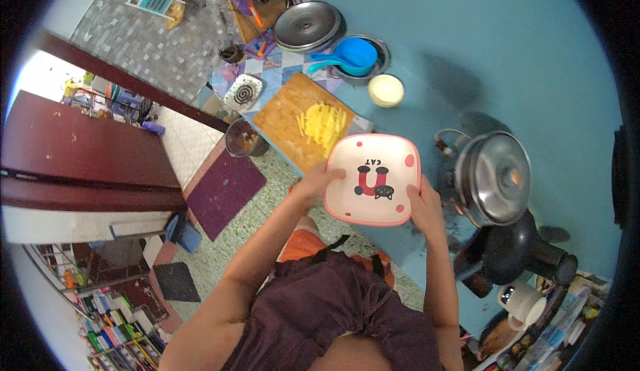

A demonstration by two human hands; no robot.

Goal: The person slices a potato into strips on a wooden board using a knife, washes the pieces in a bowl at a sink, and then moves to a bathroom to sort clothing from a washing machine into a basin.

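Between my two hands is a square white plate [345, 198] with rounded corners, a pink rim, red dots and a cat drawing. My left hand [316, 180] grips its left edge, thumb over the rim. On the opposite edge my right hand [426, 206] holds it the same way. The plate looks bare inside. Just beyond it lies a wooden cutting board [280, 106] bearing a heap of pale yellow cut strips [321, 123], perhaps potato. The plate's far left corner hides part of the board in this view.
Right of the plate stands a pot with a shiny metal lid [492, 171]. Farther back are a pale round bowl [386, 91], blue dippers [357, 55] over a metal pot, and a large round lid [306, 25]. A mesh basket [245, 138] with scraps is below the board's left side.
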